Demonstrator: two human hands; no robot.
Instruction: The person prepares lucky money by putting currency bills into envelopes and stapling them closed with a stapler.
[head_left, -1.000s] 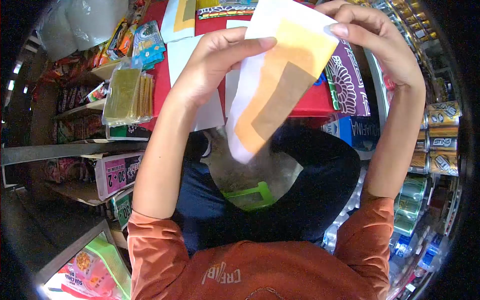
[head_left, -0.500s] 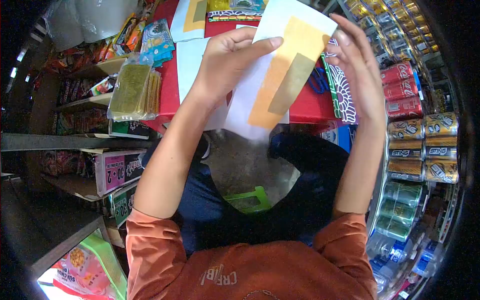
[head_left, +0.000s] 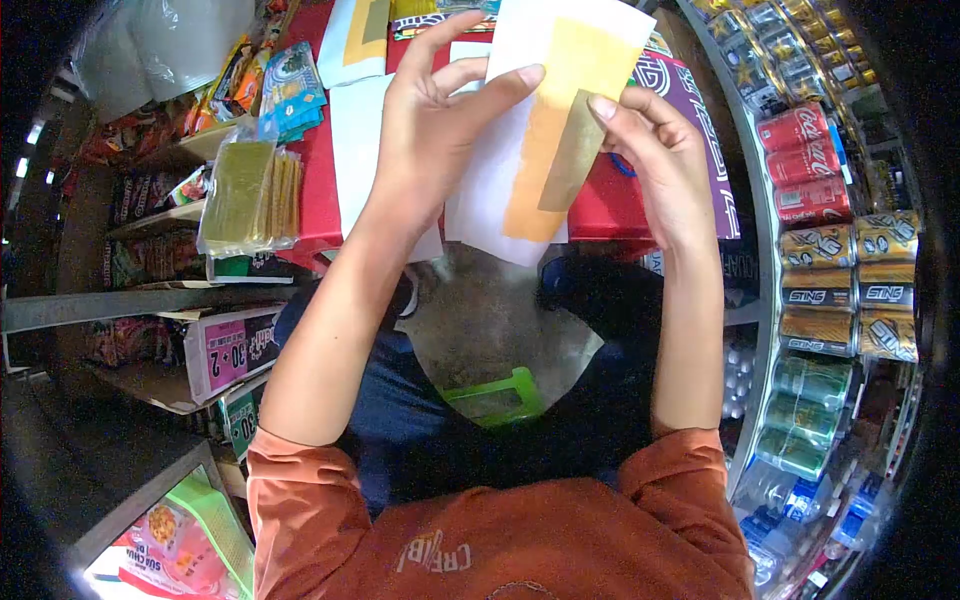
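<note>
Right fingers (head_left: 604,107) shifted lower, pinching paper (head_left: 577,55) at right edge.

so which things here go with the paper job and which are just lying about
Likely in the job:
- patched sheet, in left hand and right hand
- similar sheet on red table

Seemingly lying about:
- Coca-Cola cans
- Sting cans
- plastic-wrapped stack

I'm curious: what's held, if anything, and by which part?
A white sheet with orange and brown patches: the left hand pinches its left edge, the right hand its right edge.
</note>
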